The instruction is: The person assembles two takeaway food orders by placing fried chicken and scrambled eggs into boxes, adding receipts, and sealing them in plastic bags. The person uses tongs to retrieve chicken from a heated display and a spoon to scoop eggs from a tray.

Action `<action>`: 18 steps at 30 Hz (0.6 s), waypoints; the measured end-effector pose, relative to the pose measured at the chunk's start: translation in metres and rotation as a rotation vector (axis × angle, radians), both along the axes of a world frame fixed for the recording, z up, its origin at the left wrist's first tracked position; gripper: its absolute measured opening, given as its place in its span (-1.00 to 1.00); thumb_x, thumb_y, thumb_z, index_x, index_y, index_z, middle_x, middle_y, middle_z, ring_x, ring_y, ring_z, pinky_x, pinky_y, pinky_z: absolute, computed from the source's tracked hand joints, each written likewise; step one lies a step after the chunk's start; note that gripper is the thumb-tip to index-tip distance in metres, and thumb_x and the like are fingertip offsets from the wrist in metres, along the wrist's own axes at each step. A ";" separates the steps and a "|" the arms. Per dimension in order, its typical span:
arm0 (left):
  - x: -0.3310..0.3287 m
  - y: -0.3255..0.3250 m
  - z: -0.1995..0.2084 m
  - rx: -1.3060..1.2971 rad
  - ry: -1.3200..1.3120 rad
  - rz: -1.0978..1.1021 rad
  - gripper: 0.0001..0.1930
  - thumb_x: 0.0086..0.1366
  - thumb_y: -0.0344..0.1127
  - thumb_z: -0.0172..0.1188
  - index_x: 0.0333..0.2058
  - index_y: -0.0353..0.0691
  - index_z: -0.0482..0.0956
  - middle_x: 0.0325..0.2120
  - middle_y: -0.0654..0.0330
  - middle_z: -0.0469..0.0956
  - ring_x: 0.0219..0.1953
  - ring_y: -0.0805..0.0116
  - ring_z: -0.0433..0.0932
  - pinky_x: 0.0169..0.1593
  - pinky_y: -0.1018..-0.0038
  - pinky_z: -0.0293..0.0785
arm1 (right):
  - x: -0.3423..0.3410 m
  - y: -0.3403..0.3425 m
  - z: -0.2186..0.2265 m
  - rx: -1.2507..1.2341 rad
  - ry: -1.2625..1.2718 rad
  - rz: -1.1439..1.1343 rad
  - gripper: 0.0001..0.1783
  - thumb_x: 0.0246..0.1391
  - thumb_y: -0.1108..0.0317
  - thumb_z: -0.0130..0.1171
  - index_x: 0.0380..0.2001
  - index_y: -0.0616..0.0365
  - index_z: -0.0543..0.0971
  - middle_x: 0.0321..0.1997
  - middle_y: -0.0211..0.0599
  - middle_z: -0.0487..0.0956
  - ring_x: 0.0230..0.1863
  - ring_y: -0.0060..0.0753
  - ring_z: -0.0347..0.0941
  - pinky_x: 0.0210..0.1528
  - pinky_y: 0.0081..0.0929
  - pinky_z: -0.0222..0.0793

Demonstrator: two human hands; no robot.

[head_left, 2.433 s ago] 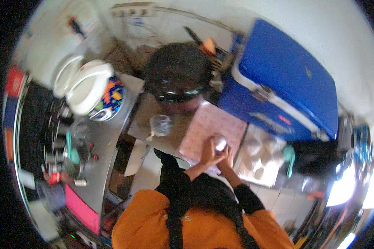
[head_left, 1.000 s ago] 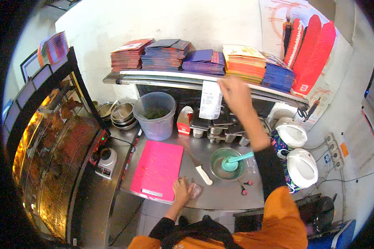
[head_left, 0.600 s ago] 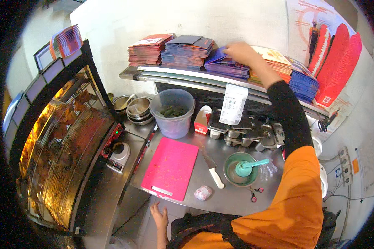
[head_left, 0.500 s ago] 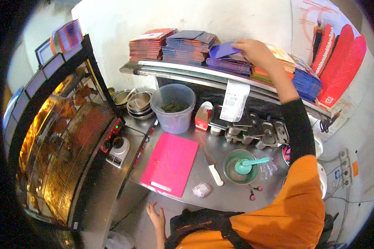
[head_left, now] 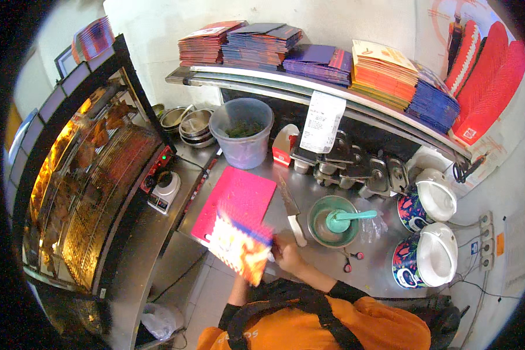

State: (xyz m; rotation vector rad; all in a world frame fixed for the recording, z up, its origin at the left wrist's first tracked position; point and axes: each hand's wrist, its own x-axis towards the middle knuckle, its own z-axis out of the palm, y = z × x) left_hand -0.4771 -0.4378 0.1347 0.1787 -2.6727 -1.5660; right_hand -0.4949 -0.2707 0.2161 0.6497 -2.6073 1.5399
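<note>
A flat printed paper package (head_left: 239, 246), orange and white with a dark blue band, is held in front of me and smeared by motion. My right hand (head_left: 289, 258) grips its right edge, fingers closed. Behind the package my left hand is hidden; only the left forearm (head_left: 237, 290) shows below it, so its fingers cannot be made out. Under and beyond the package lies a pink cutting board (head_left: 245, 189), partly covered. To the right of the board rests a knife (head_left: 296, 227) with a white handle. Scissors (head_left: 348, 262) lie near the counter's front edge.
Stacks of flat packages (head_left: 318, 61) line the shelf (head_left: 262, 79). A green bowl (head_left: 335, 238) holds a teal spoon (head_left: 350, 216). A plastic bucket (head_left: 242, 140) stands behind the board. Lidded metal containers (head_left: 356, 169) sit beneath the shelf; a lit glass display cabinet (head_left: 93, 186) stands left.
My right hand has come down from the shelf's purple stack to the front of the counter with a flat package. My left forearm has moved in behind it. The white pots now show at right.
</note>
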 end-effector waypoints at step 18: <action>0.052 -0.042 0.068 -0.249 -0.041 0.101 -0.41 0.20 -0.46 -0.02 0.24 -0.20 0.11 -0.18 -0.12 0.53 -0.11 0.10 0.53 -0.04 0.35 0.39 | 0.002 -0.002 -0.108 0.173 -0.387 -0.097 -0.48 -0.04 0.06 0.11 -0.07 0.18 0.43 -0.07 -0.11 0.50 -0.08 -0.28 0.43 -0.02 -0.35 0.33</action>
